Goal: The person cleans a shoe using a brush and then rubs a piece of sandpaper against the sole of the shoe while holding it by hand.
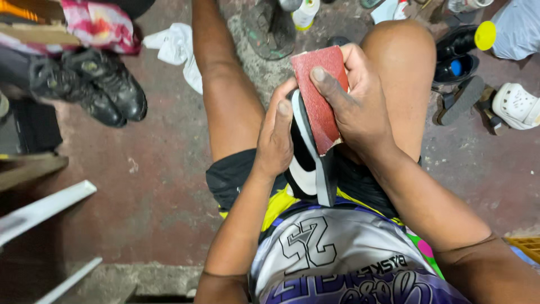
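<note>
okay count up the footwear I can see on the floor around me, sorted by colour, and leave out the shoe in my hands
Black boots: 2
Black shoes: 2
Grey sandal: 1
White clog: 1
Dark worn sandal: 1
Total: 7
The left hand and right hand hold the black-and-white shoe and the red sandpaper.

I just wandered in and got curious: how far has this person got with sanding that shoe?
Mid-job, I would guess. In hand: the left hand steadies a black-and-white shoe on the lap, while the right hand presses red sandpaper against its sole edge. How much edge is already sanded cannot be judged. Black boots and other footwear lie on the floor, untouched.
</note>
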